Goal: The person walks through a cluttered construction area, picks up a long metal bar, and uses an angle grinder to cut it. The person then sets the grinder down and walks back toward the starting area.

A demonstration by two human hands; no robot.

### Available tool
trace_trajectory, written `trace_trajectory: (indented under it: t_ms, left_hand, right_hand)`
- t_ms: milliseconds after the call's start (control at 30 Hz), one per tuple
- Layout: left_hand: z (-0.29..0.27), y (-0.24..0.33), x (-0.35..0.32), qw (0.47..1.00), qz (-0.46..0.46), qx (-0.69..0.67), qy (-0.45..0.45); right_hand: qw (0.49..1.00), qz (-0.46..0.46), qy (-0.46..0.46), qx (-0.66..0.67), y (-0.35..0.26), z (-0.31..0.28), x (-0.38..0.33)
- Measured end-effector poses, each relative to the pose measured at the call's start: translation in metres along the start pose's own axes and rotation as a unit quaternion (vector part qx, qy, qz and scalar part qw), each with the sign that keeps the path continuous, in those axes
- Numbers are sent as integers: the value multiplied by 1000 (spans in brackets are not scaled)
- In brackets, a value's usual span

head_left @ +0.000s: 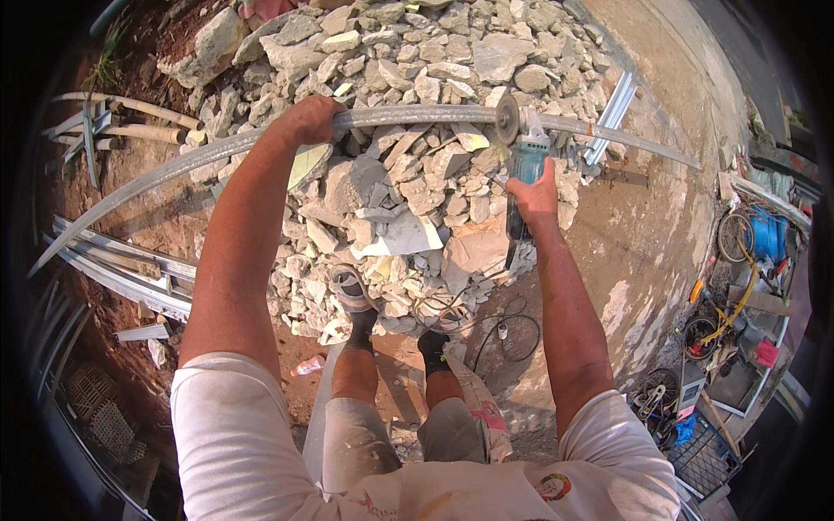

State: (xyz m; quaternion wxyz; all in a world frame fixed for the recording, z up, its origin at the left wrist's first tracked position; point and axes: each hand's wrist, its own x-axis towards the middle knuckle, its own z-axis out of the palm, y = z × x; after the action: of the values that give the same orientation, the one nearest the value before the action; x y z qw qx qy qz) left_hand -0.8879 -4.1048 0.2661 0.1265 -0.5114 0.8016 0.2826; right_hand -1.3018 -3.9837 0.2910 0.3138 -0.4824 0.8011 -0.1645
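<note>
A long grey metal bar (417,115) stretches across the view above a heap of broken rubble, looking curved through the lens. My left hand (311,120) is closed around it, left of the middle. My right hand (536,193) grips a teal and black angle grinder (527,165). The grinder's cutting disc (507,119) stands at the bar, right of my left hand. I cannot tell whether the disc touches the metal or is spinning. A black power cord (527,323) lies in loops on the ground near my feet.
Under the bar and around my feet spreads the rubble heap (426,187). Metal channels (130,269) lie at left, more profiles (612,117) at right. Bamboo poles (143,130) rest at the far left. A bicycle (738,286) and clutter stand along the right side.
</note>
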Motion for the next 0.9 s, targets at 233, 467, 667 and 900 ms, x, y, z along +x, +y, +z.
trace_trajectory:
  t_ms: [233, 467, 667, 900]
  left_hand:
    - [1, -1, 1, 1000, -1, -11, -6]
    - [-1, 1, 1, 1000, -9, 6, -16]
    - [-8, 9, -2, 999, -36, 18, -34]
    - [-8, 9, -1, 998, -37, 21, -36]
  right_hand:
    - [1000, 2, -5, 16, -4, 0, 3]
    - [1000, 9, -3, 6, -3, -1, 3]
    - [1000, 13, -13, 0, -3, -3, 5]
    - [1000, 21, -11, -16, -2, -3, 4]
